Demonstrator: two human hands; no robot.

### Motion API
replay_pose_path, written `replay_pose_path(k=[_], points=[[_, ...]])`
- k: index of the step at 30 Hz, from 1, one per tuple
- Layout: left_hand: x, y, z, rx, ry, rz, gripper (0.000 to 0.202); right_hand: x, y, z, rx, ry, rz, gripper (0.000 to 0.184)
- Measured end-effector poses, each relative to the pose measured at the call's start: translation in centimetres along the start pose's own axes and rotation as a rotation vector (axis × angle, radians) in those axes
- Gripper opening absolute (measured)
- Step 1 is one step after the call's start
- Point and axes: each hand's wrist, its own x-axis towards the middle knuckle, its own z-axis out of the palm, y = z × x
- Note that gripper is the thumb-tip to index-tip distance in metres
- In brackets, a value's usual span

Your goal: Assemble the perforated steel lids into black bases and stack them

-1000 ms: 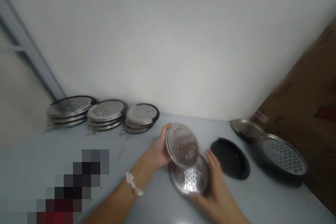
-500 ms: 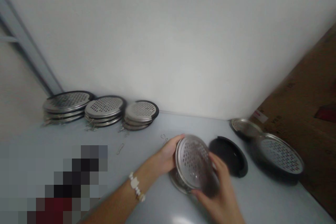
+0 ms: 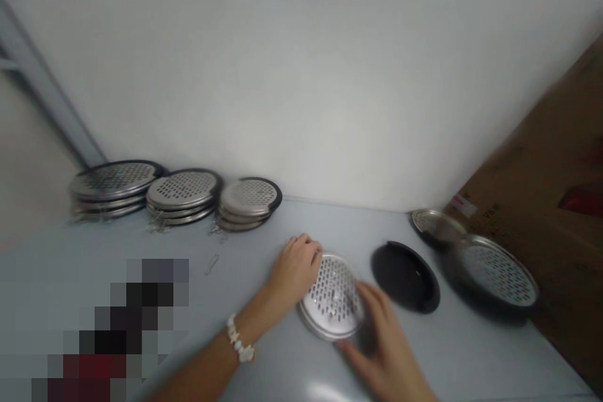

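Two bare hands work at a perforated steel disc (image 3: 332, 297) lying flat on a pale grey table (image 3: 471, 352), low and right of centre in the frame. The left hand (image 3: 296, 270), with a white beaded bracelet (image 3: 239, 339) on its wrist, sits at the disc's upper left edge, fingers curled and touching the rim; whether they grip it, I cannot tell. The right hand (image 3: 381, 339) lies at the lower right edge, fingers spread open. Just right of it sits a black round lid (image 3: 405, 276). Farther right are a black-rimmed perforated disc (image 3: 499, 275) and a plain metal disc (image 3: 436, 227). Three stacks of perforated discs (image 3: 183, 190) line the wall at upper left.
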Motion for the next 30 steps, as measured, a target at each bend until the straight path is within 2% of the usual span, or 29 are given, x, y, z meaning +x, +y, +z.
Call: replay_pose_path(k=[3,6,8,10,11,13,16,19,21,24,27,30], points=[[-0.1,-0.4,-0.1,0.049,-0.071,-0.026,0.031,-0.1,0.0,-0.2,-0.014,-0.042,-0.004,0.072],[-0.1,-0.7,-1.2,0.022,-0.166,0.011,0.034,-0.2,0.0,-0.3,-0.009,-0.058,-0.003,0.069],[-0.3,-0.9,-2.2,0.002,-0.264,0.077,0.056,-0.4,-0.2,-0.4,-0.012,-0.058,-0.004,0.063],[-0.6,-1.0,-2.9,0.002,-0.391,0.169,0.094,-0.4,-0.3,-0.6,-0.025,-0.055,-0.025,0.060],[-0.7,-1.1,-3.1,0.009,-0.451,0.207,0.111,-0.4,-0.3,-0.8,-0.036,-0.050,-0.043,0.059],[-1.0,-1.2,-2.8,0.022,-0.519,0.240,0.130,-0.2,0.0,-1.5,-0.067,-0.003,-0.065,0.058],[-1.5,-1.2,-1.6,0.034,-0.501,0.227,0.137,0.4,2.1,-3.8,-0.160,0.193,0.008,0.048],[-1.9,-1.1,-0.2,0.060,-0.454,0.221,0.144,1.0,6.2,-6.5,-0.310,0.429,0.167,0.048],[-2.1,-0.8,0.4,0.089,-0.434,0.223,0.147,1.2,9.4,-7.7,-0.343,0.458,0.252,0.056],[-2.2,-0.3,1.1,0.108,-0.409,0.242,0.147,1.3,12.6,-8.2,-0.169,0.410,0.433,0.063],[-2.1,0.2,1.6,0.103,-0.376,0.212,0.141,1.7,12.7,-7.8,-0.008,0.390,0.515,0.059],[-2.0,0.9,1.9,0.102,-0.353,0.149,0.136,2.5,10.7,-7.7,-0.103,0.472,0.377,0.050]])
